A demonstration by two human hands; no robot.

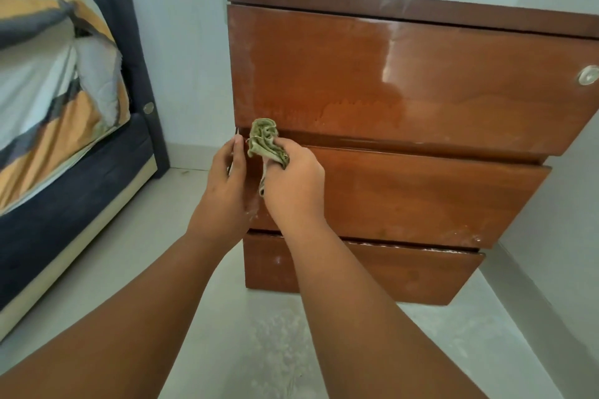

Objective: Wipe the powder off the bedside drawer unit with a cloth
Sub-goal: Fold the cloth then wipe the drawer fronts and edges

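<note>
Both hands are up at the left edge of the drawer unit (pixel 405 107). The right hand (pixel 293 186) is closed around a bunched-up green cloth (pixel 266 143). It presses the cloth at the gap between the top drawer (pixel 389 74) and the middle drawer (pixel 405 194). The left hand (pixel 225 181) rests against the left side of the unit, just beside the cloth, with its fingers straight. It holds nothing that I can see. It looks like it is steadying the unit.

I think the job is partly done. The big middle part of the top drawer looks shiny. But a pale, dusty film shows near its left edge and along its lower part. White specks sit along the bottom edge of the middle drawer, near its right end. More white bits lie along the top edge of the bottom drawer (pixel 356 272), and some spots mark its front. The floor (pixel 275 334) in front of the unit looks dusted with powder too. So the lower drawers and the edges seem left to wipe.

Some things are hard to tell. The flat top of the unit is seen only edge-on, so I cannot tell if powder lies there. The right side is cut off past the round knob (pixel 588 75). The left side panel is hidden behind the left hand. A bed (pixel 58 91) stands well off to the left.
</note>
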